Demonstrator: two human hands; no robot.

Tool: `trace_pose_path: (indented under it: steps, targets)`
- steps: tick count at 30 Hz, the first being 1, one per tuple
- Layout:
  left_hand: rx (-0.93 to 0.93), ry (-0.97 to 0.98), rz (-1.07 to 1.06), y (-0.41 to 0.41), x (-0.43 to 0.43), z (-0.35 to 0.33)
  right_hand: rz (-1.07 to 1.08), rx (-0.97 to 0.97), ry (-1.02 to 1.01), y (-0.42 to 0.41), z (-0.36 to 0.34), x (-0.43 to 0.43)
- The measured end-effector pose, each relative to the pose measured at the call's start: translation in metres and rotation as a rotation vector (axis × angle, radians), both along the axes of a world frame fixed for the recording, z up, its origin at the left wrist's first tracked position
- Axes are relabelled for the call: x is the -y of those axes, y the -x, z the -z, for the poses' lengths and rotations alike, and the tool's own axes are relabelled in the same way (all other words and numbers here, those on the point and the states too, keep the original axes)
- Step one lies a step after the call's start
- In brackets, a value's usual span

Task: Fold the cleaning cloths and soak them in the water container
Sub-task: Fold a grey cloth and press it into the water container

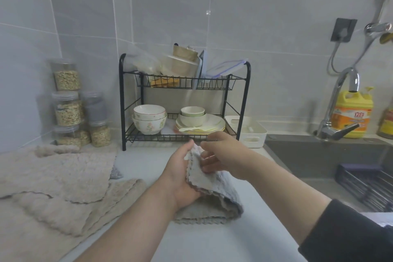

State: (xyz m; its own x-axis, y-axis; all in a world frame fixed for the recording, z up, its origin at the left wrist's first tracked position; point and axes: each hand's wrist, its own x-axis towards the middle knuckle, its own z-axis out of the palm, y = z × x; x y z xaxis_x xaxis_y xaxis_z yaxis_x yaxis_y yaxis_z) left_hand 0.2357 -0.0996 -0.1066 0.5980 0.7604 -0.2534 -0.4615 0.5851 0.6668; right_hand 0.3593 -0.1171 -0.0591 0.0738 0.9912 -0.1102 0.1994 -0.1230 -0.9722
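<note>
Folding one cloth [209,200], left hand [180,176] and right hand [224,155] both pinch it, seemingly halfway; next, press it flat.

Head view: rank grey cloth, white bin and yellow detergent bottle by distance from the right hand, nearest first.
1. Grey cloth: held in the right hand, centre of the counter.
2. White bin: just behind the hand, slightly right.
3. Yellow detergent bottle: far right, behind the sink.

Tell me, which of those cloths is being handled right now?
The greyish cloth held by the left hand and right hand; the beige cloths lie untouched further left.
</note>
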Motion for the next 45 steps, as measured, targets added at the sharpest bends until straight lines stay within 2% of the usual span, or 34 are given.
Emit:
trace_pose_path:
  steps: [1, 3, 6, 9, 12, 17, 24, 28, 30, 31, 32, 34, 37, 39, 45]
  targets:
    - [-0.039, -0.019, -0.028, 0.002, 0.001, -0.002, -0.002, -0.011, -0.016, 0.000, 0.003, 0.000]
    - [-0.269, -0.075, -0.135, 0.004, 0.001, 0.002, 0.026, 0.055, -0.077, -0.006, 0.012, 0.000]
    - [-0.549, -0.122, -0.290, 0.010, -0.011, 0.015, 0.007, 0.430, -0.143, -0.016, 0.035, 0.002]
    - [-0.644, -0.128, -0.259, 0.013, -0.021, 0.026, -0.076, 0.728, -0.151, -0.023, 0.057, 0.003]
    - [-0.751, -0.198, -0.228, 0.012, -0.022, 0.030, -0.145, 0.889, -0.182, -0.026, 0.068, 0.003]
    - [-0.873, -0.304, -0.160, 0.017, -0.017, 0.025, -0.220, 1.044, -0.256, -0.028, 0.081, 0.006]
    - [-0.839, -0.333, -0.182, 0.019, -0.005, 0.022, -0.270, 1.021, -0.327, -0.031, 0.090, 0.014]
    - [-1.179, -0.655, -0.269, 0.023, -0.001, 0.028, -0.336, 1.084, -0.313, -0.028, 0.091, 0.020]
    - [-1.439, -0.887, -0.347, 0.028, -0.001, 0.030, -0.351, 1.100, -0.325, -0.027, 0.090, 0.021]
    - [-1.488, -1.021, -0.340, 0.031, -0.002, 0.031, -0.346, 1.091, -0.360, -0.027, 0.089, 0.021]
    - [-1.463, -1.145, -0.284, 0.034, -0.003, 0.031, -0.325, 1.081, -0.390, -0.029, 0.087, 0.020]
    - [-1.426, -1.339, -0.039, 0.040, -0.006, 0.028, -0.270, 1.091, -0.397, -0.035, 0.082, 0.018]
    - [-1.548, -1.372, 0.314, 0.044, -0.015, 0.026, -0.290, 1.136, -0.262, -0.046, 0.081, 0.018]
    - [-1.562, -1.337, 0.408, 0.046, -0.018, 0.027, -0.327, 1.137, -0.189, -0.049, 0.087, 0.018]
    - [-1.666, -1.406, 0.553, 0.052, -0.020, 0.036, -0.386, 1.174, -0.112, -0.054, 0.097, 0.021]
